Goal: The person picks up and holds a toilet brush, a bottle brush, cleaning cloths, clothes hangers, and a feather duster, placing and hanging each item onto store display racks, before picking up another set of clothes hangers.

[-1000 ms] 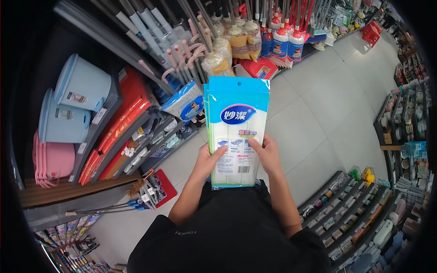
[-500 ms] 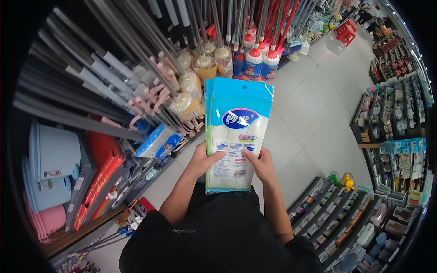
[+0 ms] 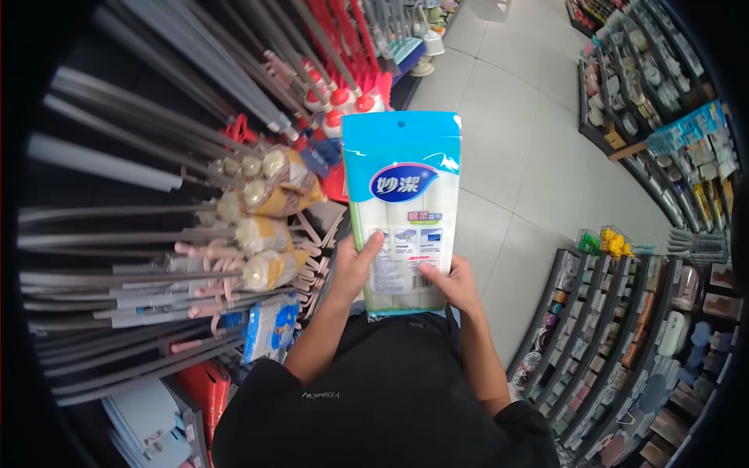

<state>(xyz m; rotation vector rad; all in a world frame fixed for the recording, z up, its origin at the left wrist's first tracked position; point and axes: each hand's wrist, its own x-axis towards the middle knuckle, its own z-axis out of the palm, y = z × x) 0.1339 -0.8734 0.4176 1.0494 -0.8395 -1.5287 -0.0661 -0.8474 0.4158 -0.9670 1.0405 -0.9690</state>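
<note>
A flat blue-and-white package point(image 3: 402, 210) with a blue oval logo, small pictures and a barcode stands roughly upright before my chest. My left hand point(image 3: 357, 264) grips its left edge, thumb across the front. Lower on the right edge, my right hand point(image 3: 452, 281) holds it too, its thumb near the barcode. The fingers of both hands are mostly hidden behind the package. A green strip shows along the left edge.
Mops point(image 3: 269, 187) with long poles crowd the left side. Below them are a blue-and-white packet point(image 3: 271, 327) and light blue bins point(image 3: 144, 417). Shelves of small goods point(image 3: 593, 343) stand at the right. A tiled floor point(image 3: 499, 117) runs ahead between the displays.
The view has turned, so the mops fill more of the left side and the bins sit lower. The package stays in both hands, and my left thumb is now higher on its front.
</note>
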